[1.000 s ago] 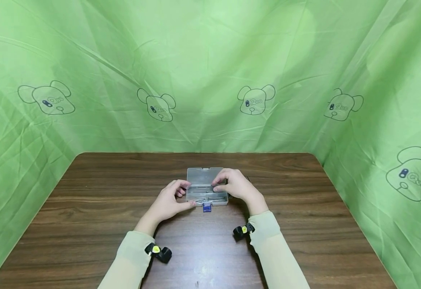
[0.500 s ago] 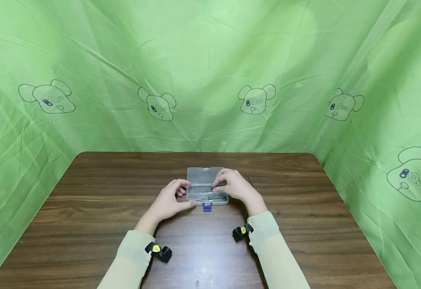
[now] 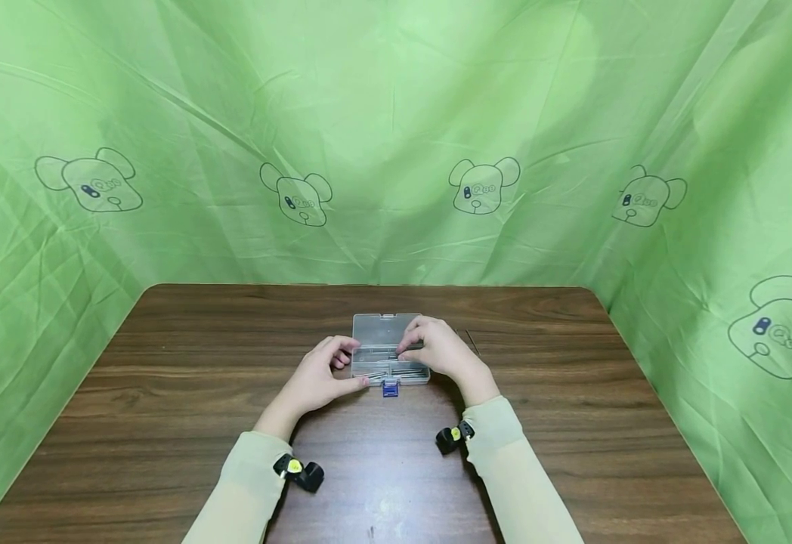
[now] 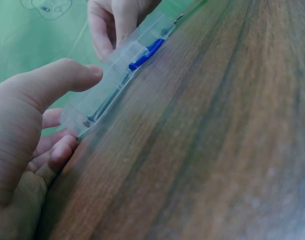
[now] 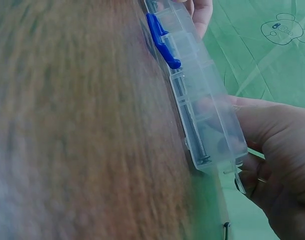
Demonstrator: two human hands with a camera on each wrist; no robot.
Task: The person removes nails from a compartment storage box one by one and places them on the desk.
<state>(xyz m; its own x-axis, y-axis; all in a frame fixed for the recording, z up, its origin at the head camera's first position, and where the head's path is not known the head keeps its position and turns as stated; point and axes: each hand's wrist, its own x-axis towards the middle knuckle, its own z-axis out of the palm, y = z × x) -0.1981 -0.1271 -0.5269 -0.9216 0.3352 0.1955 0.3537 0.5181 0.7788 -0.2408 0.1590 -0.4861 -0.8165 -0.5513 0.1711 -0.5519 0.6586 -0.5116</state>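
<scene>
A clear plastic compartment box (image 3: 372, 356) lies on the table with its lid (image 3: 375, 329) raised at the back and its blue latch (image 3: 390, 389) hanging at the front. Long metal nails (image 3: 406, 373) fill its front compartments; one nail (image 5: 195, 127) shows through the wall in the right wrist view. My left hand (image 3: 317, 378) holds the box's left end, thumb at the front corner, fingers at the side. Over the rear compartment, my right hand (image 3: 447, 351) pinches what looks like a nail between thumb and fingers; its fingertips are partly hidden.
Loose nails (image 3: 473, 342) lie on the brown wooden table (image 3: 546, 423) to the right of the box, partly behind my right hand. A green cloth (image 3: 389, 249) with printed bear heads hangs around the table's back and sides.
My right hand has shifted slightly left and toward me over the rear compartment, leaving more of the loose nails in sight. The left hand keeps its place on the box.
</scene>
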